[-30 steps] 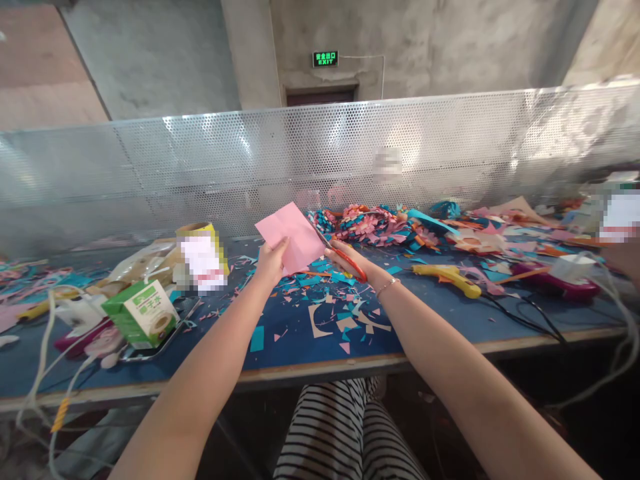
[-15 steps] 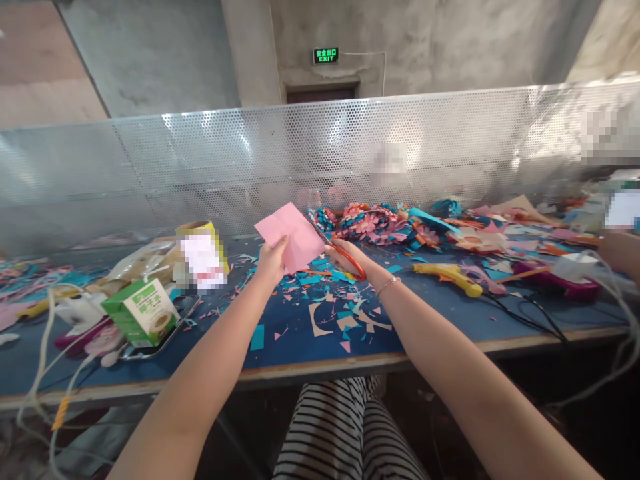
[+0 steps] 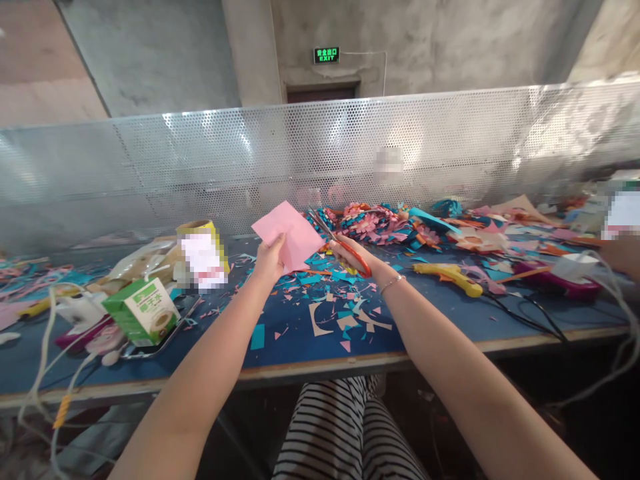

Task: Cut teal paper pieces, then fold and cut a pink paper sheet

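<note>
Pink paper [image 3: 295, 233] is pinched at its lower left side by my left hand [image 3: 273, 257], thumb on top, above the blue table [image 3: 300, 347]. My right hand [image 3: 347, 253] is closed on the red handles of a pair of scissors [image 3: 357, 259]. The scissors' blades point up and to the left, just off the paper's right edge, slightly parted. Small blue, pink and cream paper scraps [image 3: 320, 320] lie on the table below both hands.
Behind my hands lies a heap of pink and blue paper flowers [image 3: 370, 223]. A yellow glue gun [image 3: 450, 277] with a black cord sits to the right. At left stand a green and white carton [image 3: 143, 313] and white cables [image 3: 37, 353]. A perforated metal panel [image 3: 200, 167] runs behind.
The scissors have come away from the paper's edge, moving slightly right with my right hand. My left hand and the paper have shifted a little to the left.
</note>
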